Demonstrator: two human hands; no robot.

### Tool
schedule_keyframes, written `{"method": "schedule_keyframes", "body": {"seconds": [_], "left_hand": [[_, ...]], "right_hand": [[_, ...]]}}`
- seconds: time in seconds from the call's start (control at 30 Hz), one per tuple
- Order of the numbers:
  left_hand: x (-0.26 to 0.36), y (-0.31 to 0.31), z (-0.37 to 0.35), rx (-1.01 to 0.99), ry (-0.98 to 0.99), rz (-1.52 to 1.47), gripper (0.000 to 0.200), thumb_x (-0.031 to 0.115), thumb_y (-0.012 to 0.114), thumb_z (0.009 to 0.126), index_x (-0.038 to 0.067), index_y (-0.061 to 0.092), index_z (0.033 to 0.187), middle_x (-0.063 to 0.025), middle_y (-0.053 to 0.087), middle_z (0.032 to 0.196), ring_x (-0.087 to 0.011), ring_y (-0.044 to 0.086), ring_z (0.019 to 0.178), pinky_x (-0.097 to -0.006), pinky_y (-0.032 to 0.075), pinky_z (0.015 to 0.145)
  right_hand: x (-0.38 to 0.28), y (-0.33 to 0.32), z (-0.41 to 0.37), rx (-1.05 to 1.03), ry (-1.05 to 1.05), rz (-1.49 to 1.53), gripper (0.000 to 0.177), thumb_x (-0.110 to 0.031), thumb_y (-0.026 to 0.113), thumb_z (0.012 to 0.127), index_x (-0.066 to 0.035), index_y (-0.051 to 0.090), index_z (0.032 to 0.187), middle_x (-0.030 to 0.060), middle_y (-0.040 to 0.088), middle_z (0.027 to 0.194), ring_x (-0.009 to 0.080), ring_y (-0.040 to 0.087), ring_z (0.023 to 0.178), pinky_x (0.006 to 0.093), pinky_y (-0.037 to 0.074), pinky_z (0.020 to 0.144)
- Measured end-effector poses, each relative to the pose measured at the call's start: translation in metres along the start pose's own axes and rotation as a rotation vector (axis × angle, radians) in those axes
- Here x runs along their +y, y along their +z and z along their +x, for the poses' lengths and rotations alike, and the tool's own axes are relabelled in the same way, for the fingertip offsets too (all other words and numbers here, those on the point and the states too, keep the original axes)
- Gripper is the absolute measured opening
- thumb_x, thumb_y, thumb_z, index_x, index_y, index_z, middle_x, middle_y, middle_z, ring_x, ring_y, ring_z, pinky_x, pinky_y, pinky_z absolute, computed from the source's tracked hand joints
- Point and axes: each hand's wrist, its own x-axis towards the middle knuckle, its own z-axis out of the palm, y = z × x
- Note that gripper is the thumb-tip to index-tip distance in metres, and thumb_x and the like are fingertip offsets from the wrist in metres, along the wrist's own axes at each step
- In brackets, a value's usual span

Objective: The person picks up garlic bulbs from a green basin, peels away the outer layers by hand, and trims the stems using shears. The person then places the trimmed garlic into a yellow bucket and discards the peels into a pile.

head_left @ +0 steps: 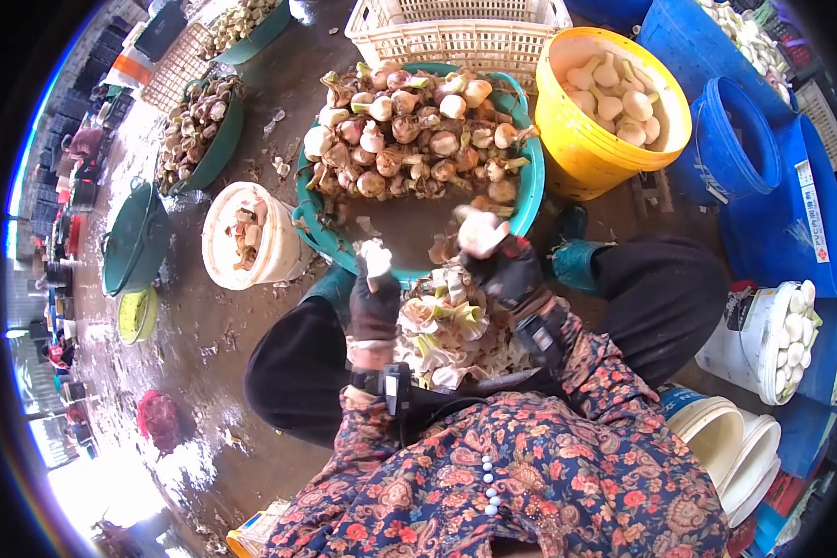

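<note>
My right hand (504, 270), in a dark glove, is closed on a pale garlic bulb (481, 234), slightly blurred, over the near rim of the green tub (309, 216). To its left my left hand (375, 298), gloved as well, is raised with its fingers closed. Something white and overexposed shows at its fingertips, too bright to name. Unpeeled garlic bulbs (405, 139) with short stems fill the far part of the tub. Between my legs, below both hands, lies a heap of garlic skins (446, 325).
A yellow bucket (567, 153) of cleaner garlic stands right of the tub, and a white bucket (223, 251) with skins on the left. Behind is a cream plastic crate (456, 45). Blue tubs (781, 223) and a white bucket of bulbs (739, 344) line the right.
</note>
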Motion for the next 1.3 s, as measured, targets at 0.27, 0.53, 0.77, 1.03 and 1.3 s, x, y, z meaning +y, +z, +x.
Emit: {"method": "schedule_keyframes", "body": {"seconds": [0.27, 0.53, 0.77, 1.03, 1.3], "left_hand": [[0.042, 0.088, 0.001, -0.028, 0.143, 0.937, 0.035, 0.01, 0.068, 0.079, 0.002, 0.058, 0.112, -0.0087, 0.058, 0.109, -0.0144, 0.056, 0.096, -0.0266, 0.046, 0.081], [0.052, 0.107, 0.007, -0.223, 0.425, 1.229, 0.019, 0.006, 0.073, 0.067, 0.005, 0.066, 0.084, -0.0092, 0.062, 0.081, -0.0252, 0.059, 0.075, -0.032, 0.047, 0.065], [0.044, 0.104, -0.012, -0.205, 0.247, 1.231, 0.011, 0.008, 0.068, 0.075, 0.002, 0.06, 0.079, -0.0126, 0.058, 0.073, -0.0282, 0.058, 0.066, -0.0329, 0.045, 0.06], [0.044, 0.109, -0.021, -0.117, 0.216, 0.885, 0.02, 0.003, 0.064, 0.08, 0.0, 0.055, 0.097, -0.0053, 0.057, 0.088, -0.0125, 0.056, 0.077, -0.0252, 0.046, 0.067], [0.052, 0.092, -0.001, 0.1, -0.111, 0.394, 0.018, 0.014, 0.062, 0.083, 0.001, 0.061, 0.095, -0.0018, 0.061, 0.077, -0.0077, 0.054, 0.064, -0.0212, 0.046, 0.06]], "right_hand": [[0.007, -0.009, -0.004, 0.287, 0.122, -0.121, 0.046, -0.029, 0.041, 0.093, -0.001, 0.039, 0.13, 0.0147, 0.049, 0.124, 0.0267, 0.05, 0.111, 0.0371, 0.041, 0.095], [0.015, 0.029, -0.01, 0.413, 0.123, -0.477, 0.033, -0.024, 0.043, 0.094, -0.003, 0.051, 0.118, 0.0049, 0.061, 0.1, 0.0127, 0.059, 0.087, 0.0239, 0.049, 0.075], [0.012, 0.018, -0.009, 0.304, 0.191, -0.427, 0.032, -0.023, 0.045, 0.093, -0.005, 0.051, 0.12, 0.004, 0.061, 0.096, 0.0124, 0.059, 0.084, 0.0235, 0.048, 0.073], [0.027, 0.023, -0.003, 0.342, 0.145, -0.354, 0.037, -0.031, 0.039, 0.095, -0.008, 0.046, 0.123, 0.0066, 0.059, 0.104, 0.0168, 0.06, 0.088, 0.0311, 0.052, 0.074], [0.013, -0.003, -0.005, 0.644, 0.479, -0.721, 0.059, -0.055, 0.032, 0.091, -0.005, 0.055, 0.113, 0.0066, 0.064, 0.095, 0.0137, 0.062, 0.061, 0.025, 0.05, 0.05]]}}
